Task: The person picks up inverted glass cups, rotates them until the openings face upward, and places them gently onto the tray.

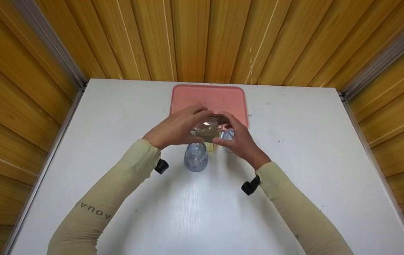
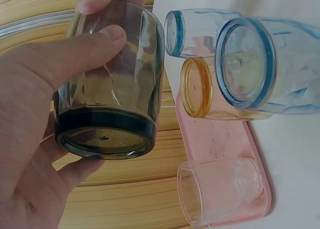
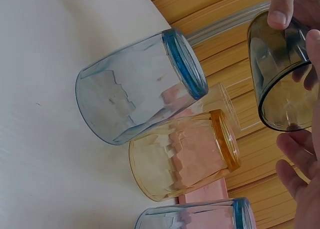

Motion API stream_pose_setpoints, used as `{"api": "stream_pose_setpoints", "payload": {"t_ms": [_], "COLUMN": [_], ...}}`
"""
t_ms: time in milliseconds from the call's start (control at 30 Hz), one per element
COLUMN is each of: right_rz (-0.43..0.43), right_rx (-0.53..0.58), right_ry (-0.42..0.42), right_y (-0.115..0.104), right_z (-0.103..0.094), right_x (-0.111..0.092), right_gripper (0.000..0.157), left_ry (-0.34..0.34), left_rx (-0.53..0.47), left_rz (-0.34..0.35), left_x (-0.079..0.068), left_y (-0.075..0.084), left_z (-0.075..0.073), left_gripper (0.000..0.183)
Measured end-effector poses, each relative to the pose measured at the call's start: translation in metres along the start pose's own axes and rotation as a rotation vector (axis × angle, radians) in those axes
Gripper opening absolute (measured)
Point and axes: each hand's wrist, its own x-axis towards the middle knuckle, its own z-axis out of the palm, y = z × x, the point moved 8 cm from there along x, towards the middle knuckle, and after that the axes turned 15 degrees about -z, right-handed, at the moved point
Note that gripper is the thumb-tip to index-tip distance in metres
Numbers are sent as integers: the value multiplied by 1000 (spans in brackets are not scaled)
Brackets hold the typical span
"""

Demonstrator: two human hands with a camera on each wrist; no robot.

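Observation:
Above the table, a smoky brown drinking glass is held sideways between both hands, its base to the left and its rim to the right. My left hand grips it near the base, the thumb lying along its side. From the other side my right hand holds the rim end with thumb and fingers. Beneath the hands stand upside-down glasses: a blue glass, an amber glass and a second blue glass, partly covered by the right hand in the head view.
A pink tray lies at the back of the white table. On it stands a clear glass, hidden behind the hands in the head view. Wood-patterned walls enclose the table at the back and sides.

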Motion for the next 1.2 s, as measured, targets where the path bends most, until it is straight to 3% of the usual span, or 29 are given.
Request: {"api": "stream_pose_setpoints", "payload": {"t_ms": [167, 267, 533, 667, 833, 1033, 1200], "right_rz": [-10, -18, -28, -10, 11, 31, 14], "right_rx": [58, 73, 62, 59, 62, 42, 47], "right_ry": [13, 27, 52, 53, 47, 58, 84], "right_y": [-7, 1, 1, -10, -27, -9, -4], "right_z": [0, 2, -1, -4, -7, -3, -3], "right_x": [2, 1, 0, 2, 3, 2, 3], "right_gripper": [73, 75, 75, 71, 69, 69, 69], "left_ry": [-4, -6, 5, 23, 82, 145, 168], "left_rx": [-24, -23, -22, -13, 9, 24, 56], "left_rz": [-7, -18, -14, -6, 45, 118, 139], "left_x": [0, 0, 0, 0, 0, -1, -1], "left_y": [0, -1, 1, 3, 8, 17, 21], "left_z": [0, 1, 1, 1, -1, -2, 0], "left_gripper": [79, 79, 82, 83, 83, 83, 86]}}
